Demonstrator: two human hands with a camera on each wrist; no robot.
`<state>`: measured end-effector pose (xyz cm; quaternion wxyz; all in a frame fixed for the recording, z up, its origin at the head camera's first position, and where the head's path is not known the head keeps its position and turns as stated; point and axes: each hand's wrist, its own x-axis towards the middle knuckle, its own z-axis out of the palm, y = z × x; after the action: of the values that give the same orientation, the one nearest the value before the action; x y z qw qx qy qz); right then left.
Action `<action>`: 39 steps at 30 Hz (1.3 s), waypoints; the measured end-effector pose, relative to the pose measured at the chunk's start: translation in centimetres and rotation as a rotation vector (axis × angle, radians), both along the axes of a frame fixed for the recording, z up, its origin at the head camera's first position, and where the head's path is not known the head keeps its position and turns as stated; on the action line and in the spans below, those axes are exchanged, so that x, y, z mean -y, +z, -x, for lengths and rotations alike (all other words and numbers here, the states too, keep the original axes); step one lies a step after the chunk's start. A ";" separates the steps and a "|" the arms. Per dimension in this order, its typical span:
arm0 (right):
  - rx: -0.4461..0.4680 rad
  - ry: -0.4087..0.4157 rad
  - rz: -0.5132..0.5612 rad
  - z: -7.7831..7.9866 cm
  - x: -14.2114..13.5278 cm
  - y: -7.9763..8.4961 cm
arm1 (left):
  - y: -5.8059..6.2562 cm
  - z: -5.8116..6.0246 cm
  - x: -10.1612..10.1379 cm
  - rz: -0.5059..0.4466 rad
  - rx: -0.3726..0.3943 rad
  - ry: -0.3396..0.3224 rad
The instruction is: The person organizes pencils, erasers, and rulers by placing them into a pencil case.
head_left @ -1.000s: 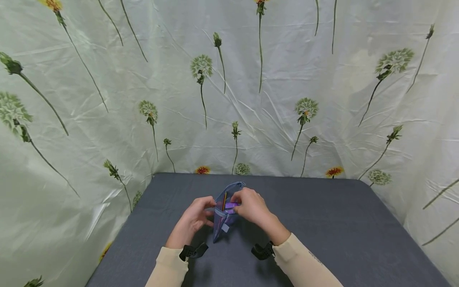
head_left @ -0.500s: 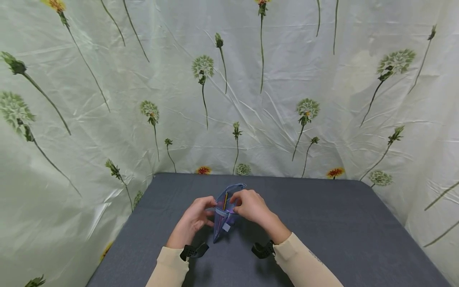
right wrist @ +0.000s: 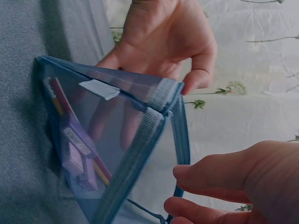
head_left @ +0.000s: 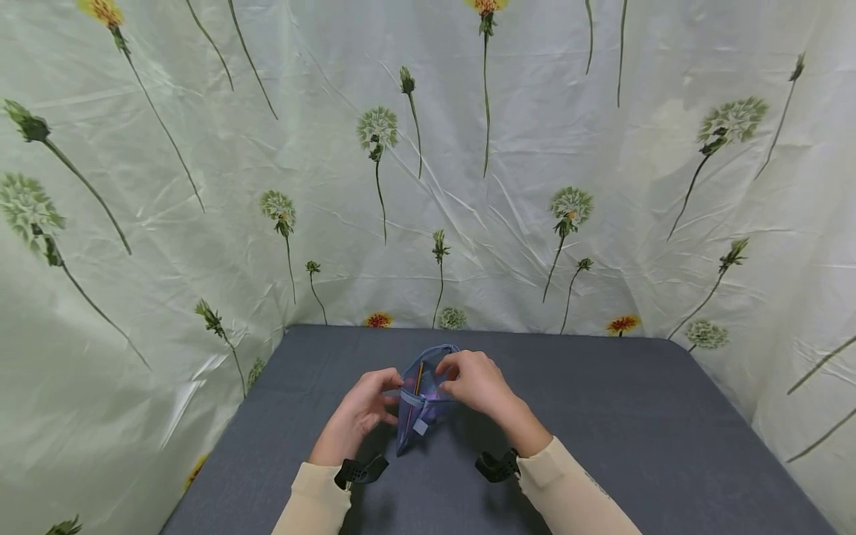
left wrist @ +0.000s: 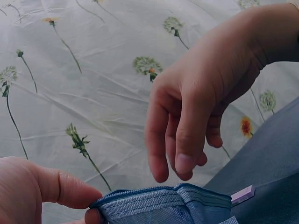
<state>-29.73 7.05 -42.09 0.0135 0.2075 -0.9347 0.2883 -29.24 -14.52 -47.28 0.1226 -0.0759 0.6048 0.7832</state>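
Note:
A blue see-through mesh zip pouch (head_left: 409, 423) stands unzipped on the table, its mouth upward. My left hand (head_left: 366, 405) pinches its rim between thumb and finger, other fingers spread behind the mesh, as the right wrist view shows. Through the mesh, several small purple boxes (right wrist: 77, 140) lie near the bottom beside a red pencil (right wrist: 63, 98) and a yellow one. A striped pencil (head_left: 419, 377) leans upright in the mouth in the head view. My right hand (head_left: 473, 380) hovers over the mouth, fingers loosely bent, nothing between them, as the left wrist view shows.
The dark grey cloth-covered table (head_left: 602, 431) stretches out around the pouch. Behind it and along the left hangs a pale curtain (head_left: 495, 223) printed with dandelions. Black camera straps (head_left: 361, 469) sit on both wrists.
A second ago my right hand held a purple box at the pouch's mouth. The box went down inside and was let go. The right hand has shifted slightly right; the left keeps its place.

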 end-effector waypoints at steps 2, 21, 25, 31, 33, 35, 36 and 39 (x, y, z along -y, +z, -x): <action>-0.006 -0.008 0.015 0.0 -0.3 0.1 | 0.0 0.0 0.0 0.003 0.000 0.000; 0.008 -0.158 0.139 1.0 -4.5 -0.1 | -0.3 -0.2 0.5 0.009 -0.014 -0.044; 0.002 -0.204 0.153 1.2 -5.2 -0.4 | -0.2 -0.1 0.5 0.007 -0.014 -0.033; -0.017 -0.266 0.142 1.3 -5.7 -1.1 | -0.1 -0.1 0.5 0.003 -0.021 -0.033; -0.020 -0.283 0.130 1.4 -5.8 -1.5 | -0.2 -0.1 0.5 -0.001 -0.019 -0.035; -0.015 -0.300 0.120 1.4 -6.0 -2.0 | -0.2 -0.1 0.4 -0.007 -0.015 -0.033; -0.013 -0.306 0.117 1.5 -6.1 -2.3 | -0.2 -0.1 0.4 -0.009 -0.012 -0.031; -0.003 -0.326 0.108 1.6 -6.4 -2.9 | -0.2 0.0 0.3 -0.018 -0.010 -0.029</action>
<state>-31.31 13.42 -44.98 0.0726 0.0528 -0.9391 0.3318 -29.19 -14.80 -47.45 0.1313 -0.0621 0.5996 0.7870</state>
